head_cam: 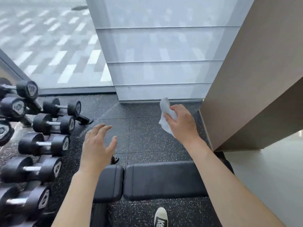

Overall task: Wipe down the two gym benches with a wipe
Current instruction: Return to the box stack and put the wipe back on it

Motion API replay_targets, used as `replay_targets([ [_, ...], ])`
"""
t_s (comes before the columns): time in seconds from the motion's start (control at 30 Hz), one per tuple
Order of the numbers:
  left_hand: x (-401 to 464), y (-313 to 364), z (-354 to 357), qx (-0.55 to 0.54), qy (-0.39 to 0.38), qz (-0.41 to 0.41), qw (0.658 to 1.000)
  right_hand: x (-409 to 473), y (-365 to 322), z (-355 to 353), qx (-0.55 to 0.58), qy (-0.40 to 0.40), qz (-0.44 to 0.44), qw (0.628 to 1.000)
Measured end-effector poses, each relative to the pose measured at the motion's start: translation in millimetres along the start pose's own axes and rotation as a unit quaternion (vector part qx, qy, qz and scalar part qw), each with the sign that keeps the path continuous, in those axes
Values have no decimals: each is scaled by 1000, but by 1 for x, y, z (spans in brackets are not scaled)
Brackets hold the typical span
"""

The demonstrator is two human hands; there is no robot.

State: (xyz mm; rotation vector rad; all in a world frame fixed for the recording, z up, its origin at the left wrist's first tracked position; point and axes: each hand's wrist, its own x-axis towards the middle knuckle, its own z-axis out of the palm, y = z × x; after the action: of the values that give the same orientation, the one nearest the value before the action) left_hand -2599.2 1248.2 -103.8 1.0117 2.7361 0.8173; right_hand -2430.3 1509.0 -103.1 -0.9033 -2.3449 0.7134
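Bright daylight through the window [57, 46]; dumbbells [41, 145] motion-blurred, edges bowed.

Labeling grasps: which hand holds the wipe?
The right hand grips the white wipe; the left hand hovers open, holding nothing.

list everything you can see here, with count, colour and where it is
gym bench: one in view, black padded, two pads side by side, low centre, crosswise in front of the person
wipe: one, white, crumpled, held up above the floor, right of centre
dumbbells: about nine in view, black heads with metal handles, on a rack along the left edge
floor: black rubber tiles with pale speckles
window: glass, upper left
column: one, pale grey panelled, centre top
wall: beige-brown, right side
shoe: one, dark with white toe, bottom edge
left hand: fingers spread, holding nothing, above the bench's left end
right hand: grips the wipe
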Motion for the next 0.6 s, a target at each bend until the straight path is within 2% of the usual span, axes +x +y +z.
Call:
replay_targets([
  [0.37, -103, -59, -73, 3, 123, -48, 991, -41, -97, 22, 59, -41, -97, 993],
  [0.6, -247, -127, -137, 32, 195, -121, 973, -138, -197, 64, 105, -92, -148, 979],
])
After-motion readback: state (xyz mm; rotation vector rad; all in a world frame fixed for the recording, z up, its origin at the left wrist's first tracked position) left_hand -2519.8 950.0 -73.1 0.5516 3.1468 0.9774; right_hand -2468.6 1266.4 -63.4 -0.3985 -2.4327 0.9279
